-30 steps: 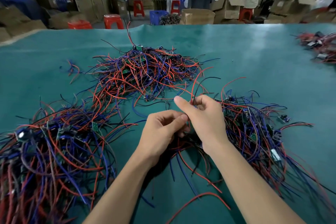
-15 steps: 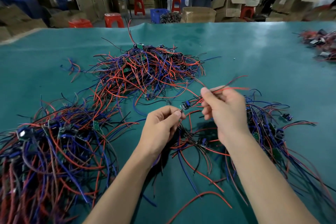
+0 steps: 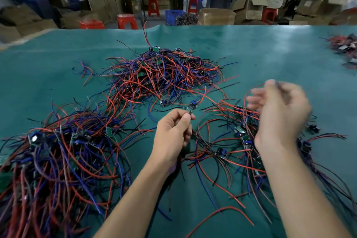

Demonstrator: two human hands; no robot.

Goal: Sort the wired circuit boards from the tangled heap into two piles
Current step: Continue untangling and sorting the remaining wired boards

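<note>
1. The left hand (image 3: 173, 131) pinches a small green circuit board (image 3: 191, 109) by its near edge, just above the teal table mat (image 3: 270, 54), between the far heap (image 3: 164, 75) and the right-hand tangle (image 3: 241, 141)
2. The right hand (image 3: 280, 114) is raised and blurred; whether it grips a wire I cannot tell
3. The board looks light and rigid, its thin red, blue and black leads limp and snag-prone: best held by the board edge, not the wires
4. A third wire pile (image 3: 58, 156) lies left, glossy insulation over flat mat
</note>
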